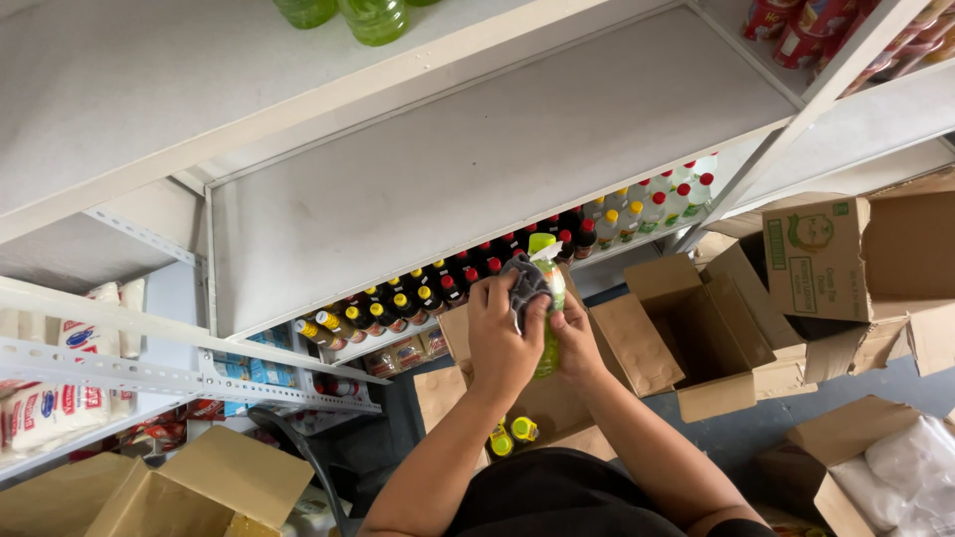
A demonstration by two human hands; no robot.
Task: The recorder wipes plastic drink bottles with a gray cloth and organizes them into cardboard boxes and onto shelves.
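Two hands on bottle (548, 298) | left (504, 333) presses cloth (524, 281) | right (575, 338) grips body | risk: slips into box (557, 408)

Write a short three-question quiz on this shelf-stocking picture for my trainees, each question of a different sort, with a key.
1. True or false: the left hand presses a grey cloth against the green bottle.
2. Which lies open right under the hands? A) a cardboard box B) a metal bucket C) a wire basket
3. Fill in: the right hand grips the green bottle from the ____ side.

Key
1. True: the cloth sits between the left hand and the bottle.
2. A: two yellow-capped bottles show inside it.
3. Right: its fingers wrap the bottle opposite the cloth.
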